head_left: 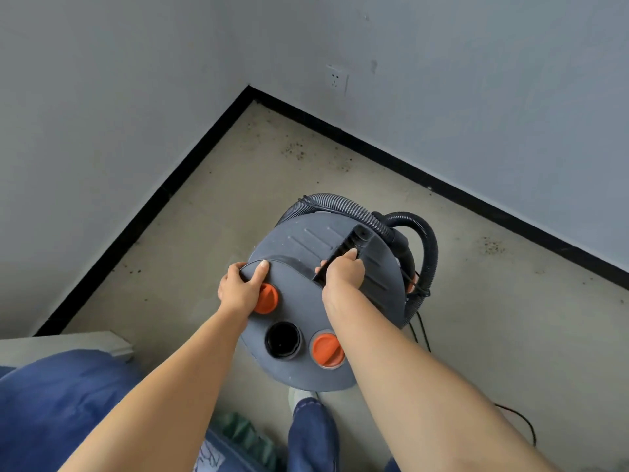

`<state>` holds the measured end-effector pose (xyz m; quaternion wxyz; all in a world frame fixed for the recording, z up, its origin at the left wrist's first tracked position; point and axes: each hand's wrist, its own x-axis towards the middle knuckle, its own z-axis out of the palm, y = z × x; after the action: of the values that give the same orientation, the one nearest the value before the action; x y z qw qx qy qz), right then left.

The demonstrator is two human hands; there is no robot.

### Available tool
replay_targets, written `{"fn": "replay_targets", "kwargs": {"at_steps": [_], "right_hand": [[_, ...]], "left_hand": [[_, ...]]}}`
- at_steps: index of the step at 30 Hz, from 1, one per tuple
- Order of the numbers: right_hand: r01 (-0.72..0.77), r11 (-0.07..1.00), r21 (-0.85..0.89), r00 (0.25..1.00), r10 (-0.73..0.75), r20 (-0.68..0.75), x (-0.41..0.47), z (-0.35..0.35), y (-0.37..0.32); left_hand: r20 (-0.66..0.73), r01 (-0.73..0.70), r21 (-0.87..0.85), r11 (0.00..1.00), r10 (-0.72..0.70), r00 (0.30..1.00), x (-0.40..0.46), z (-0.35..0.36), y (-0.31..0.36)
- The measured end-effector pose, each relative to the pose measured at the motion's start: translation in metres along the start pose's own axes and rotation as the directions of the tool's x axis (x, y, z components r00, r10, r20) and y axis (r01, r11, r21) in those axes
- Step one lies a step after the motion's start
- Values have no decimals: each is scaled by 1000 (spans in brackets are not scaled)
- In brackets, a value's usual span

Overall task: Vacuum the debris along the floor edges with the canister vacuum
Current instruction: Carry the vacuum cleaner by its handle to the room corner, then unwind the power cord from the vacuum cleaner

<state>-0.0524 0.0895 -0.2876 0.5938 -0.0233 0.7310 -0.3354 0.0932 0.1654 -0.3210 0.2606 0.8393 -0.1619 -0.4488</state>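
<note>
Two hands are on the grey canister vacuum (306,301) at centre frame: my right hand (342,275) curls round its black handle (340,257), my left hand (243,284) grips the lid rim beside an orange cap (267,299). Debris (294,149) speckles the floor (211,216) along the black baseboard (442,182) above.

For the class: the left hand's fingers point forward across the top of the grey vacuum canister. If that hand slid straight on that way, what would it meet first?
Probably the black carry handle, which the right hand grips. The left hand grips the canister lid at its near-left rim, fingers aimed up and right across bare lid. Depth is unclear, so it might pass just beyond the handle.
</note>
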Motion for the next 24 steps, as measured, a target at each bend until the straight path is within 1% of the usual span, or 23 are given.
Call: {"fn": "replay_targets", "kwargs": {"at_steps": [3,5,9,11,13,15,18,19,20,22,24], "right_hand": [[-2,999,38,1000,2,14,-8,30,15],[-31,997,74,999,29,34,-14,46,22],[-69,993,98,992,58,110,-22,66,26],[-65,994,83,990,54,127,-22,73,27],[-50,998,25,989,46,144,-21,75,28],[-68,997,-25,981,72,182,-20,68,25],[-76,979,-190,956,126,265,-19,46,18],[-73,974,-214,941,139,309,-19,36,16],[-87,976,-199,919,156,362,-19,25,14],[-140,976,-167,885,199,422,-19,0,11],[-190,969,-155,863,240,444,-18,-31,4]], "left_hand": [[-12,-12,23,1000,13,1000,22,-30,4],[-19,-23,20,1000,24,1000,33,-45,9],[-48,-18,48,999,21,999,52,-65,8],[-43,-11,47,999,13,999,55,-71,5],[-42,6,35,999,-4,999,57,-74,3],[-42,16,39,999,-15,999,56,-74,4],[-66,32,81,996,-26,997,54,-72,12],[-77,34,100,994,-27,997,52,-71,15],[-92,38,131,991,-26,995,47,-69,20],[-188,52,232,971,-8,982,38,-62,30],[-292,49,370,928,66,954,18,-46,44]]}}
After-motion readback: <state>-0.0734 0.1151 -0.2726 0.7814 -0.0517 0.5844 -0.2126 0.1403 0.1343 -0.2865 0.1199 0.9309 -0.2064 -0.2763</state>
